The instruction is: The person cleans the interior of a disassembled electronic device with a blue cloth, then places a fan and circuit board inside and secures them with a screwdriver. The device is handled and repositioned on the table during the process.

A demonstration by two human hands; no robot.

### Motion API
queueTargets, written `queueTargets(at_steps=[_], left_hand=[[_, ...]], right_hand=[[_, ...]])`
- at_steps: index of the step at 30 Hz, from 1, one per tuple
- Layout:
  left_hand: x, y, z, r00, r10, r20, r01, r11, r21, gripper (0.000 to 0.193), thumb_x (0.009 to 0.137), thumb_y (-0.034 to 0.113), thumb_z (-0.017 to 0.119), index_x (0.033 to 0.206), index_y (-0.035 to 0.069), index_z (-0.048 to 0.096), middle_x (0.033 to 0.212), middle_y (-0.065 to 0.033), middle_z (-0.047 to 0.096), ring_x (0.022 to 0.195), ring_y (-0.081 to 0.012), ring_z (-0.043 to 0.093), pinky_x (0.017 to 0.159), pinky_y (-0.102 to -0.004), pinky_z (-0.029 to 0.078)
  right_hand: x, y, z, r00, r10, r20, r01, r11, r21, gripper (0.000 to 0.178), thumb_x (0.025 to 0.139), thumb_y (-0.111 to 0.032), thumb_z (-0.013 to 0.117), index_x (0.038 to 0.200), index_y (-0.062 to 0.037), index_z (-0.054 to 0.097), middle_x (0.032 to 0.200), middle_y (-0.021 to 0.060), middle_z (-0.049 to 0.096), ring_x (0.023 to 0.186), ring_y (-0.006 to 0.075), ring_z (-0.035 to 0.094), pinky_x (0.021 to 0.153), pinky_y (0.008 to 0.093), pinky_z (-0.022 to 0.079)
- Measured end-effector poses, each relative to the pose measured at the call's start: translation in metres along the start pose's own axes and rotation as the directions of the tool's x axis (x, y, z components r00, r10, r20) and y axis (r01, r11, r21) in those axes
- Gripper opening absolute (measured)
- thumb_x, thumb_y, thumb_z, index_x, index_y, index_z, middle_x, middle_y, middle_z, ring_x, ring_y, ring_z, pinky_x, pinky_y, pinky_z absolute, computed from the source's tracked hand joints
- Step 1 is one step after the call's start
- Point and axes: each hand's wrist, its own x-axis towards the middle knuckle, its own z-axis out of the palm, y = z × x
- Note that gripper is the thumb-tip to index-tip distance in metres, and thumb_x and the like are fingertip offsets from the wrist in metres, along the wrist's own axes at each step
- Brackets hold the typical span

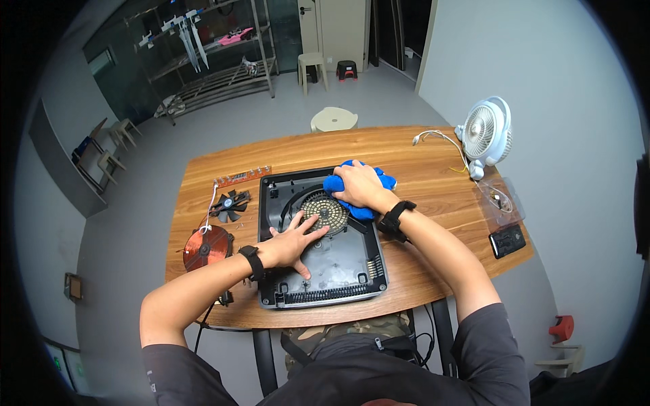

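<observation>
Left hand (292, 242) lies flat, holding nothing, on the black plastic cooker shell (323, 240) mid-worktop; right hand (359, 186) grips a blue cloth (369, 181) (probably microfibre). Hard wiping could snag its grille.

This looks like a repair workshop or small electronics lab. A wooden worktable (406, 152) carries an opened appliance housing (342, 260) with its parts laid out beside it: a copper coil (206, 247), a black fan rotor (230, 204) and a strip circuit board (242, 177). A small white desk fan (486, 132) stands at the table's corner. Behind, metal shelving (217, 68) holds tools and parts above a bare grey floor (135, 203), with plastic stools (313, 68) nearby.
</observation>
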Motion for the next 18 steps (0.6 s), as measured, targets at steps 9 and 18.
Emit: queueTargets(at_steps=[9, 18], left_hand=[[0.0, 0.0, 0.002, 1.0, -0.001, 0.005, 0.001, 1.0, 0.002, 0.137, 0.049, 0.047, 0.097, 0.162, 0.03, 0.021, 0.168, -0.0142, 0.012, 0.153, -0.0474, 0.005, 0.092, -0.0834, 0.043], [0.003, -0.003, 0.004, 1.0, 0.002, -0.005, -0.002, 1.0, 0.017, 0.138, 0.048, 0.049, 0.097, 0.162, 0.029, 0.022, 0.168, -0.015, 0.015, 0.152, -0.0479, 0.008, 0.09, -0.0826, 0.045]], right_hand=[[0.008, 0.006, 0.001, 0.998, 0.055, 0.029, -0.056, 0.996, 0.062, 0.053, 0.078, -0.044, 0.08, 0.115, -0.0075, 0.07, 0.107, 0.0185, 0.072, 0.11, 0.0369, 0.065, 0.093, 0.0472, 0.053], [0.004, 0.024, -0.023, 0.991, 0.061, 0.119, -0.103, 0.914, 0.391, 0.065, 0.08, -0.054, 0.078, 0.12, -0.0048, 0.068, 0.108, 0.0215, 0.071, 0.109, 0.0379, 0.065, 0.094, 0.047, 0.053]])
